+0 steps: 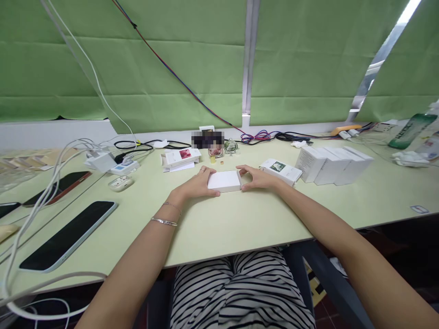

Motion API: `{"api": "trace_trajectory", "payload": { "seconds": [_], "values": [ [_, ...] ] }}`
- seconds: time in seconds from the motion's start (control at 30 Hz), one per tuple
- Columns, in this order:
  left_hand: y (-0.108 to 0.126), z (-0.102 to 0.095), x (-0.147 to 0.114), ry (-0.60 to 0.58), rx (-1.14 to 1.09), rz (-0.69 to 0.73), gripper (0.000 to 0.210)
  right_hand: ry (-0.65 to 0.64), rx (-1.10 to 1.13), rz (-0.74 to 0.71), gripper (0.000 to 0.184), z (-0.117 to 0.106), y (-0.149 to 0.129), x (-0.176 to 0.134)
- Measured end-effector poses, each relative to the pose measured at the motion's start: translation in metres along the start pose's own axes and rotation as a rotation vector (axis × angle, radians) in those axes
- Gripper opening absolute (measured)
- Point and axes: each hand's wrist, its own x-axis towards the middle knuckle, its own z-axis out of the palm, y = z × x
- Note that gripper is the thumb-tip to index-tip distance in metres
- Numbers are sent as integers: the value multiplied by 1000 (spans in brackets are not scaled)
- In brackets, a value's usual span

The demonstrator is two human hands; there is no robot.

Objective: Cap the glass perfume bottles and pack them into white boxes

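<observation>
A small white box (224,179) lies flat on the table between my hands, its blank top facing up. My left hand (200,183) grips the box's left end, thumb along the front edge and fingers behind. At the right end, my right hand (258,178) has its thumb and fingers curled around the short side, where the edge of a flap seems to show. Beyond the box stand a pink perfume bottle (216,151) and a green one (231,146), with a small gold cap (212,159) in front.
Left of the bottles lies a box with a pink picture (183,156). On the right are a box with a green picture (281,170) and several upright white boxes (332,165). A phone (70,235), cables and a power strip (124,167) occupy the left.
</observation>
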Motion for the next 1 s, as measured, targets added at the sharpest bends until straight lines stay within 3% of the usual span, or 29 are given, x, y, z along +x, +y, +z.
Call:
{"api": "trace_trajectory", "payload": {
  "seconds": [0.73,1.0],
  "values": [
    [0,0,-1,3,-3,23,82,34,13,-45,81,5,5,3],
    [2,-1,-2,0,-1,22,79,19,-32,14,87,6,-10,2]
  ]
}}
